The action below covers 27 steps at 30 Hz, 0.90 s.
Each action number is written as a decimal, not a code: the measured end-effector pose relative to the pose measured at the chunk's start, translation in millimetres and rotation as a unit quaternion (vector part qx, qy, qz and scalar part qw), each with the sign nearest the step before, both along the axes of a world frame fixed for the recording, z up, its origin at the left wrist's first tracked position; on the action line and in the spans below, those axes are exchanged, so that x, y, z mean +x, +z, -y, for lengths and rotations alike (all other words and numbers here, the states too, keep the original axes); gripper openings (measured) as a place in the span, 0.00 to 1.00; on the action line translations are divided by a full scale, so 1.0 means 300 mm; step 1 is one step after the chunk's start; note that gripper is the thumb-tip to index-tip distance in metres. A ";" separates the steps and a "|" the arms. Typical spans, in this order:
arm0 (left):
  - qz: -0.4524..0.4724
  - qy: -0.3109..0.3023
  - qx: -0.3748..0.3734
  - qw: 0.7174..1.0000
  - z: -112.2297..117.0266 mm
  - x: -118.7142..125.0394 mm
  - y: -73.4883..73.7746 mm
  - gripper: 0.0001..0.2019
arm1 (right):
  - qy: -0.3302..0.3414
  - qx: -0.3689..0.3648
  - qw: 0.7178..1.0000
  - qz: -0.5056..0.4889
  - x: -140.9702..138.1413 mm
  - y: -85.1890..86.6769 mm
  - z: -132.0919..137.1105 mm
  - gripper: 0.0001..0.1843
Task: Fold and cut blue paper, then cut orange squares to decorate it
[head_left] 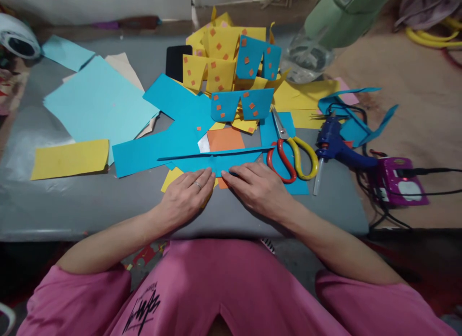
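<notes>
A folded strip of blue paper (pixel 231 161) lies crosswise near the table's front edge, its far flap standing up along a crease. The fingers of my left hand (pixel 186 194), one with a ring, lie flat and close together on the strip's near edge. My right hand (pixel 258 187) rests beside it, fingers stretched out over the same edge, so the two sets of fingertips nearly meet. Both thumbs are mostly hidden. Under the strip, pieces of orange paper (pixel 225 138) and yellow paper (pixel 169 180) show. Scissors (pixel 285 138) with red and yellow handles lie just beyond my right hand.
Blue and yellow cut-outs with orange squares (pixel 242 105) are piled at the back. Light-blue sheets (pixel 94 100) and a yellow strip (pixel 70 159) lie left. To the right are a blue glue gun (pixel 332 138), a purple power socket (pixel 400 182) with cables and a green bottle (pixel 332 23).
</notes>
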<state>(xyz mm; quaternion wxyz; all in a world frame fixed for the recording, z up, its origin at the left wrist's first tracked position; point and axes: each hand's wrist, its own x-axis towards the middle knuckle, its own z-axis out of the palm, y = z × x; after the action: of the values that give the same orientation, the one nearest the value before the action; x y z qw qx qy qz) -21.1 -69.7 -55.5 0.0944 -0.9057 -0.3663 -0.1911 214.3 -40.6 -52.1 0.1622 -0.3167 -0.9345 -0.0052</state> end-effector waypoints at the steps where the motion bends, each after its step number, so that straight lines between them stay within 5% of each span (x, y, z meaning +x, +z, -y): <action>1: 0.001 0.003 -0.002 1.000 0.003 0.003 0.002 0.13 | 0.000 0.007 1.000 0.004 0.000 0.001 0.000 0.16; 27: -0.006 0.007 -0.010 1.000 0.004 0.012 0.003 0.17 | 0.019 0.006 0.999 -0.040 -0.002 -0.010 -0.002 0.15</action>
<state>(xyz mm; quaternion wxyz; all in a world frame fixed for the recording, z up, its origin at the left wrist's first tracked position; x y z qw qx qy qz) -17.6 -71.0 -54.6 0.0886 -0.9050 -0.3743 -0.1814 213.6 -39.9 -54.9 0.2017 -0.2980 -0.9330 0.0054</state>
